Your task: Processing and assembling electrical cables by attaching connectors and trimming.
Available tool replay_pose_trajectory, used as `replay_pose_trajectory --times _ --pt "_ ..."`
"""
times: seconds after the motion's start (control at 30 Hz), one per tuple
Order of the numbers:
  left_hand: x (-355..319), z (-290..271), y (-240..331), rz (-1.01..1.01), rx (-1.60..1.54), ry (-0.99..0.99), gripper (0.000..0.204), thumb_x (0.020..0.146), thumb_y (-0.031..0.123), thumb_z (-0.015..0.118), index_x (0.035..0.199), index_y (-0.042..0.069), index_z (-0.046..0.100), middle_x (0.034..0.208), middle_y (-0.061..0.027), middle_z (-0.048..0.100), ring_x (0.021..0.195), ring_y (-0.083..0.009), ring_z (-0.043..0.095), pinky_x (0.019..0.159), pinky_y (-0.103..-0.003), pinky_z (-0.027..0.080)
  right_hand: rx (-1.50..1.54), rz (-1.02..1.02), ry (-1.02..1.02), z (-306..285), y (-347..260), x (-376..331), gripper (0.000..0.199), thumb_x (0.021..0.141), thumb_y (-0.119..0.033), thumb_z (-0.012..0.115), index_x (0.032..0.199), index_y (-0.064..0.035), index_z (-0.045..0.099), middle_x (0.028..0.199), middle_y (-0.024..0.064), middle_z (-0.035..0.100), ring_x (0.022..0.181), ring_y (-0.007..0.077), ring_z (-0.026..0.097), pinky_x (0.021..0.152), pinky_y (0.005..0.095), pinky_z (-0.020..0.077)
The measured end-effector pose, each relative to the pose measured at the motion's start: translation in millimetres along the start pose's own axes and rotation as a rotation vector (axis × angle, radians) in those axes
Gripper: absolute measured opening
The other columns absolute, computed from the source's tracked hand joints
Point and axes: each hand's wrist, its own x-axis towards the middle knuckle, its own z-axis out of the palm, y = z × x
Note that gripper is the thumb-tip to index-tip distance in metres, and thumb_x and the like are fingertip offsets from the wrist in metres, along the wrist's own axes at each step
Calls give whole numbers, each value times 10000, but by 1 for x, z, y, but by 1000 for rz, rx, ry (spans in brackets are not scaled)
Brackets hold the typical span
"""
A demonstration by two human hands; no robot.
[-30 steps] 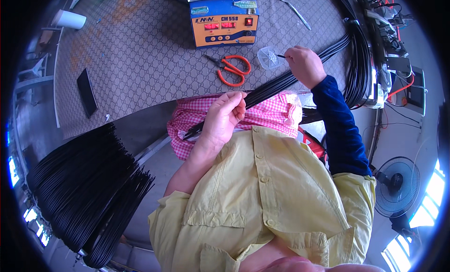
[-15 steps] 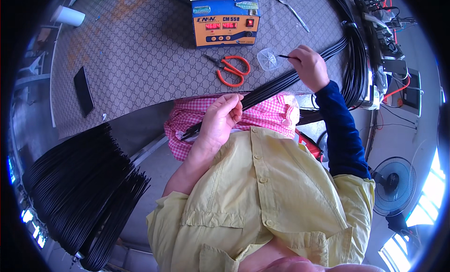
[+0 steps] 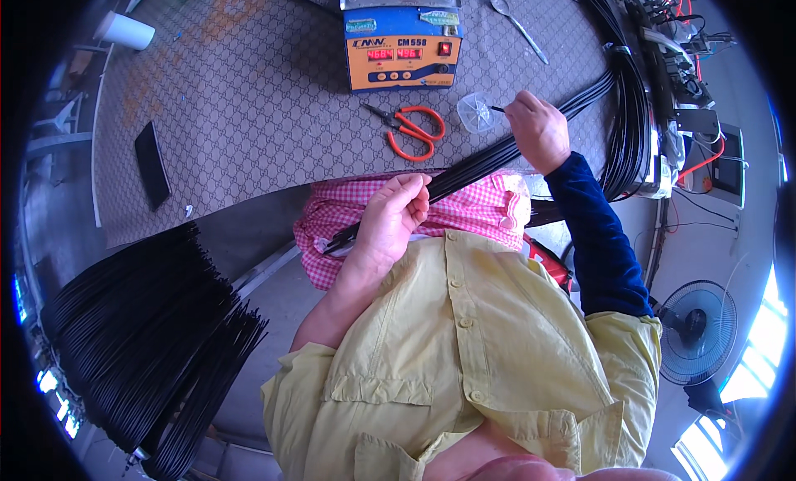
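Note:
My left hand (image 3: 394, 218) is closed around a bundle of long black cables (image 3: 489, 153) that runs up and right across my lap to the table's right side. My right hand (image 3: 537, 128), in a dark blue sleeve, pinches a thin black piece at the edge of a small clear plastic cup (image 3: 478, 113) on the table. A pink checked cloth (image 3: 485, 209) lies under the bundle on my lap.
Red-handled scissors (image 3: 410, 130) lie left of the cup. A blue and orange box with a red display (image 3: 402, 43) stands behind them. A black phone (image 3: 152, 164), a white paper cup (image 3: 124, 31) and a spoon (image 3: 516, 21) are on the patterned table. Black cable ends (image 3: 141, 332) fan out lower left; a fan (image 3: 695, 332) stands right.
My right hand has moved a little right and down from the clear cup, still pinching the thin black piece. My left hand keeps its grip on the bundle.

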Motion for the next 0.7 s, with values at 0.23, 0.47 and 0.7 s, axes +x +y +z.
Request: replay_pose_trajectory --times 0.23,0.47,0.7 --pt "3 -7 2 12 -21 13 138 850 141 503 935 38 538 732 -7 535 629 -85 501 581 -212 427 92 -33 273 -49 -6 71 59 660 -65 605 696 -59 558 704 60 518 626 247 545 562 329 446" --pt "8 -10 5 12 -33 87 143 855 138 484 942 32 526 739 -11 524 631 -89 482 584 -213 409 75 -102 377 -40 3 158 26 688 -99 586 688 -77 573 733 45 542 655 255 556 572 333 451" --pt "11 -16 6 1 -38 96 138 856 147 479 929 39 522 719 -5 508 617 -86 474 561 -208 388 13 -94 295 -16 1 193 64 722 -117 537 695 -79 582 752 46 544 671 260 564 598 350 462"
